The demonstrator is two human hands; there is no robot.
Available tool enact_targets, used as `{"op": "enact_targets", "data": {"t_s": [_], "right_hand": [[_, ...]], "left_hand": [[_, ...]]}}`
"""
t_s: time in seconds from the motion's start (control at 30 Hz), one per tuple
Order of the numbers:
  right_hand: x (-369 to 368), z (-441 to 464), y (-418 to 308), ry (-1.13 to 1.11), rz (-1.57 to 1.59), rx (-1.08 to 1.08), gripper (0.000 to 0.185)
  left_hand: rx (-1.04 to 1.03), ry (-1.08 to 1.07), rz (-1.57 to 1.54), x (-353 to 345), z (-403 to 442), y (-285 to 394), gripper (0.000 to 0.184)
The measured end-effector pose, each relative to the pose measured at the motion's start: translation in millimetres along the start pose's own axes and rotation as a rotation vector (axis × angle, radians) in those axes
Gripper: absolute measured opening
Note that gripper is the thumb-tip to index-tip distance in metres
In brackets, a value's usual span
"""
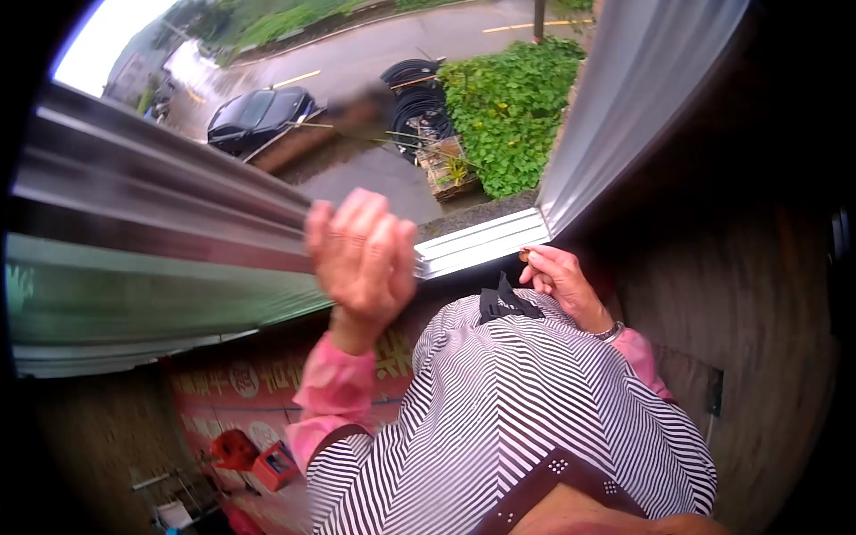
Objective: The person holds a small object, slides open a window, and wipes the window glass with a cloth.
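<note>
My left hand [364, 254] is raised in front of the edge of the sliding window sash [178, 196], slightly smeared by motion. Its fingers are loosely bent upward and nothing shows in them; whether it touches the sash I cannot tell. Close to the right end of the white window sill track [481, 242], my right hand [563, 278] pinches a small brown piece [524, 255] between thumb and fingertips. What kind of thing the piece is cannot be made out. A dark watch or bracelet [612, 332] circles the right wrist.
The window frame [642, 116] rises on the right. Outside lie a dark car [259, 118], coiled black hoses [419, 102], a leafy green bush [513, 107] and a wet road [357, 49]. Below left are a red printed banner [267, 401] and red items [275, 465].
</note>
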State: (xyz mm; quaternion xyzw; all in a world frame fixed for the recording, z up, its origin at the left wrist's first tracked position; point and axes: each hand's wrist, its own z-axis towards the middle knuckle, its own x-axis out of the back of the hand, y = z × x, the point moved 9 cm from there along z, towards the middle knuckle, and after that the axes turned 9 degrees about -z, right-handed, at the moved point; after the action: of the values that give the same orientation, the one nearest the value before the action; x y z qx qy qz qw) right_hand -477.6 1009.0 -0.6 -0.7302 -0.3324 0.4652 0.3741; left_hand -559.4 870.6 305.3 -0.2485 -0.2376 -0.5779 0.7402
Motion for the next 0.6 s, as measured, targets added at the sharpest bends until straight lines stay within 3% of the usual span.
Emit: {"op": "enact_targets", "data": {"t_s": [0.07,0.13,0.2,0.27,0.33,0.4,0.53,0.6], "right_hand": [[-12,-4,-20,0.004,-0.046,0.018,0.035],[-26,-7,-48,-0.001,-0.099,0.064,0.036],[-38,-3,-57,-0.035,-0.172,0.094,0.035],[-57,1,-62,-0.070,-0.234,0.161,0.033],[-64,4,-58,-0.056,-0.517,0.197,0.034],[-76,-2,-75,0.034,-0.868,0.594,0.030],[-83,-2,-71,-0.021,-0.961,0.602,0.018],[-83,0,-65,-0.025,-0.980,0.581,0.017]], "left_hand": [[0.257,-0.028,-0.383,-48,-39,-9,0.017],[0.825,-0.205,-0.787,-111,-91,-23,0.020],[1.387,-0.210,-1.284,-161,-153,-21,0.037],[1.708,-0.271,-1.742,-184,-178,5,0.050],[1.693,-0.354,-2.108,-191,-177,26,0.052],[1.745,-0.275,-2.017,-195,-189,29,0.048],[1.936,-0.245,-2.016,-214,-226,29,0.044],[1.932,-0.228,-2.064,-219,-237,27,0.041]]}}
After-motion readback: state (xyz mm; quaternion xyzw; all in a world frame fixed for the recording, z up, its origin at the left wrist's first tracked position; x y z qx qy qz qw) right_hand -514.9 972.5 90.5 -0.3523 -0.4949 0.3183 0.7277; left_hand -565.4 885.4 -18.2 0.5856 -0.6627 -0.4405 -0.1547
